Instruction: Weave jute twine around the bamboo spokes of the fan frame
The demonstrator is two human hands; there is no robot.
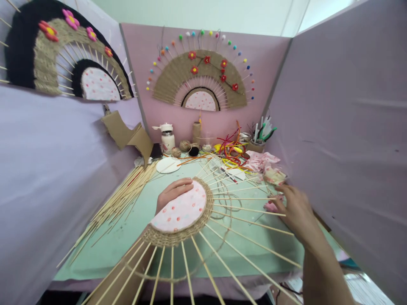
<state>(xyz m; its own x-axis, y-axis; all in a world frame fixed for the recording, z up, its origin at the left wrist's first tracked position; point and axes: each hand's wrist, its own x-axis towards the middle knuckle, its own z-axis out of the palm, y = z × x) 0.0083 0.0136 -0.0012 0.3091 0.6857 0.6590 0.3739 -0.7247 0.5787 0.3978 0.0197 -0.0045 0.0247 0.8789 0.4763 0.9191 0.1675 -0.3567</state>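
My left hand [174, 193] grips the flat edge of a half-round fan piece, its fingers over the pink dotted fabric [182, 211] and its thumb hidden. A woven twine band [190, 233] borders the fabric, and thin bamboo sticks [219, 251] radiate from it. A loose length of twine [229, 224] curves across the sticks. At the right, my right hand [295, 212] is by the stick tips, thumb and fingers apart and curved; I see nothing clearly held in it. Pink fabric scraps [271, 206] lie just behind its fingers.
Loose bamboo sticks [122, 201] lie at the left, near a white oval [168, 165]. Along the back stand a bottle [168, 140], twine balls [185, 145], coloured pipe cleaners [233, 148] and a tool pot [256, 145]. Finished fans [202, 67] hang on the partition walls.
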